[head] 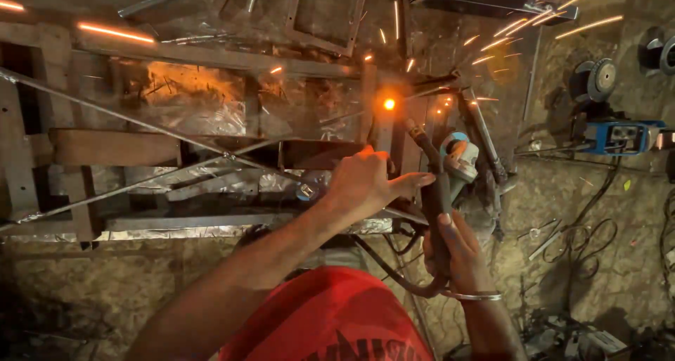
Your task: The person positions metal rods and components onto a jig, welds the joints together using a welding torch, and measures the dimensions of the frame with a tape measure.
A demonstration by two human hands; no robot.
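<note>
While sparks fly from the glowing weld (389, 104) on the metal frame (211, 146), your right hand (460, 252) is closed around the electrode holder (434, 192), aiming its tip at the joint; your left hand (365, 182), loosely curled, braces against the holder's top, seemingly for steadiness. A grinder (460, 157) lies just beyond.

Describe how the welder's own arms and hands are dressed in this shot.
Both forearms are bare, with no sleeves showing and no gloves on either hand. The right hand has a thin silvery metal bangle around its wrist. The left hand wears nothing visible. A red garment with dark print covers the torso.
</note>
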